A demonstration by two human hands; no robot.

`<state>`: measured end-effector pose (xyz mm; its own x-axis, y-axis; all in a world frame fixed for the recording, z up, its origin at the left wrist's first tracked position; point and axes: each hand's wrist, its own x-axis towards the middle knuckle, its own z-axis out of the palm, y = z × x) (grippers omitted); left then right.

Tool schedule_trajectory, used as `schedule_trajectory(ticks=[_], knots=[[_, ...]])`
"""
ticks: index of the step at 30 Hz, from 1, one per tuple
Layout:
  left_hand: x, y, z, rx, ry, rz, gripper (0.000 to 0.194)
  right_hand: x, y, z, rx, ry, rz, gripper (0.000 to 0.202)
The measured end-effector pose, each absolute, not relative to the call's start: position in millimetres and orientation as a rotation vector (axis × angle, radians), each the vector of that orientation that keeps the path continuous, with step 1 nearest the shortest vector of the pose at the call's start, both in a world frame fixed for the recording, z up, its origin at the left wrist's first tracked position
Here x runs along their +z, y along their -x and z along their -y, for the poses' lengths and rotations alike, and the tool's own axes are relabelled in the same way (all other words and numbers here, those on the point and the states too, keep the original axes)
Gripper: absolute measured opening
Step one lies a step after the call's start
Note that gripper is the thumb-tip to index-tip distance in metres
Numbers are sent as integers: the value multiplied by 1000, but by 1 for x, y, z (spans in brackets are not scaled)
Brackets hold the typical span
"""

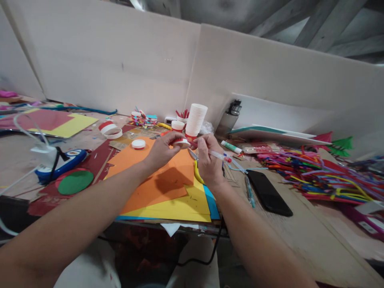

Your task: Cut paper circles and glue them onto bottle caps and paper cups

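Note:
My left hand [163, 150] grips a small white ring with a red band [181, 142], held above the orange paper [156, 176]. My right hand [208, 160] holds a red-capped pen [220, 156], with its tip end against the ring. Both hands meet over the stack of orange, yellow and blue sheets [180, 206] near the table's front edge. Another white and red ring [138, 144] lies on the orange sheet just left of my left hand.
A stack of white cups [195, 119] and a metal bottle [229, 116] stand behind my hands. A black phone [268, 192] lies right of them, beyond it a heap of coloured pipe cleaners [324, 176]. A green disc [75, 182], a blue glue gun [64, 162] and a charger [45, 154] sit left.

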<state>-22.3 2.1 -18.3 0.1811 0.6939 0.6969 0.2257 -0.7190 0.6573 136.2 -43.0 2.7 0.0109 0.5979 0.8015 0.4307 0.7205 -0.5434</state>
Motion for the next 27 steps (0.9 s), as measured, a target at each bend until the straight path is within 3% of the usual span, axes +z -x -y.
schedule_trajectory(ticks=[27], knots=[[-17, 25, 1, 1505, -2227, -981, 27, 0, -134, 43, 62, 910, 1722, 23]])
